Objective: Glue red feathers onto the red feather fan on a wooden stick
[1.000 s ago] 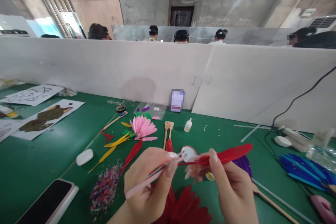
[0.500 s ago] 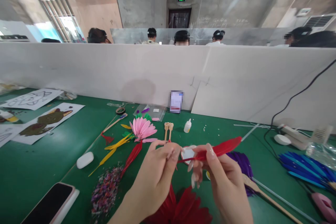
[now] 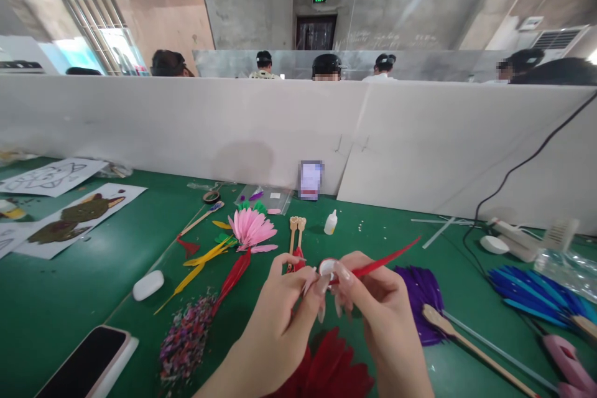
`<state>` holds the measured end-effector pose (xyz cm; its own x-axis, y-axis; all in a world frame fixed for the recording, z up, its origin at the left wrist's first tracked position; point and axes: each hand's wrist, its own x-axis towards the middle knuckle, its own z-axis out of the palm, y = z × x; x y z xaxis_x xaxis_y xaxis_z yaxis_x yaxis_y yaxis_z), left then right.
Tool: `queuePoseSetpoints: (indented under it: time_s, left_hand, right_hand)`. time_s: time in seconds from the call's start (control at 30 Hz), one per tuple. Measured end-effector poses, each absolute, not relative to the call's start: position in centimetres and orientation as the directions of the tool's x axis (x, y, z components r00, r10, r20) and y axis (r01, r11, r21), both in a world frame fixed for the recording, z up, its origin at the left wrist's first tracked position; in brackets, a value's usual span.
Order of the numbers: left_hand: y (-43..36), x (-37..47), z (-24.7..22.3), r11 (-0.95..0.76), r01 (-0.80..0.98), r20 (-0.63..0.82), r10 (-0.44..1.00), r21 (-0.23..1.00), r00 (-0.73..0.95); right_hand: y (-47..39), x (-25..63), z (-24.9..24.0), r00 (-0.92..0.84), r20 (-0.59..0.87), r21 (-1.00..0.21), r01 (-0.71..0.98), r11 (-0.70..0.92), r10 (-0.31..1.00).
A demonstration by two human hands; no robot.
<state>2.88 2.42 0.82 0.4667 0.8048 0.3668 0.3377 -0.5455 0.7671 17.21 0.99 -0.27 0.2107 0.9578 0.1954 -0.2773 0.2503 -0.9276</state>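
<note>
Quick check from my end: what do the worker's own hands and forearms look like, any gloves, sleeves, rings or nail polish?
Both hands are bare, with no gloves. The left hand and the right hand have long, rounded nails in a pale, glossy finish. No rings, watch or bracelet show. The forearms are uncovered as far as the bottom edge of the head view, so no sleeve is in sight.

One phone (image 3: 81, 365), one glue bottle (image 3: 331, 222), two wooden sticks (image 3: 296, 231), one pink feather flower (image 3: 252, 228), three printed sheets (image 3: 77, 216)

Phone (image 3: 86, 365) lies left of both hands, glue bottle (image 3: 331, 222) behind.
</note>
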Motion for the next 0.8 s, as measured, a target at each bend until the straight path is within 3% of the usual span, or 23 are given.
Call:
queuePoseSetpoints:
  time_s: [0.37, 0.57, 0.67, 0.8]
  left_hand:
    - [2.1, 3.3, 1.5, -0.457, 0.231, 0.353, 0.856, 0.859, 0.378]
    - [2.0, 3.5, 1.7, -0.452, 0.125, 0.402, 0.866, 0.883, 0.296]
    - [1.7, 3.5, 1.3, -0.344, 0.076, 0.311, 0.908, 0.936, 0.279]
    - [1.0, 3.6, 1.0, -0.168, 0.003, 0.162, 0.955, 0.986, 0.248]
  right_hand:
    - [1.1, 18.0, 0.0, 0.269, 0.132, -0.919, -0.327, 0.219, 0.954]
    - [0.9, 18.2, 0.1, 0.448, 0.089, -0.870, -0.399, 0.289, 0.889]
    - [1.0, 18.2, 0.4, 0.543, 0.098, -0.819, -0.432, 0.377, 0.834]
    - [1.1, 17.6, 0.4, 0.407, 0.194, -0.801, -0.460, 0.384, 0.893]
